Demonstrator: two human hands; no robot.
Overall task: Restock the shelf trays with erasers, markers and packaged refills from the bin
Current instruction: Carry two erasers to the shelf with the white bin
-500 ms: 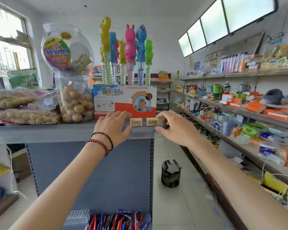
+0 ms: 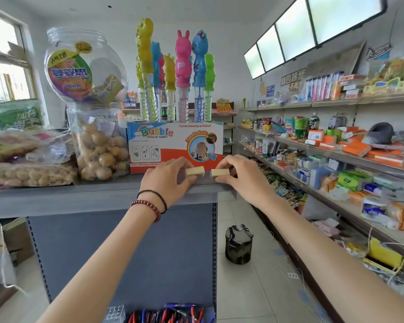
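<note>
Two cream-coloured erasers sit on the front of the grey top shelf (image 2: 56,194), just in front of the Bubble toy box (image 2: 173,145). My left hand (image 2: 168,180) pinches the left eraser (image 2: 195,171) at its left end. The right eraser (image 2: 220,172) is pinched at its right end by my right hand (image 2: 240,176). A small gap separates the two erasers. At the bottom edge lies a bin of red, blue and black pens (image 2: 170,314).
Jars (image 2: 98,141) and bags of snacks (image 2: 28,173) fill the shelf's left part. Bubble wands (image 2: 183,73) stand in the box. Stocked shelves (image 2: 336,164) line the right wall. A dark can (image 2: 238,244) stands on the tiled aisle floor.
Both hands have curled their fingers onto the erasers, which now sit slightly tilted and a bit further apart.
</note>
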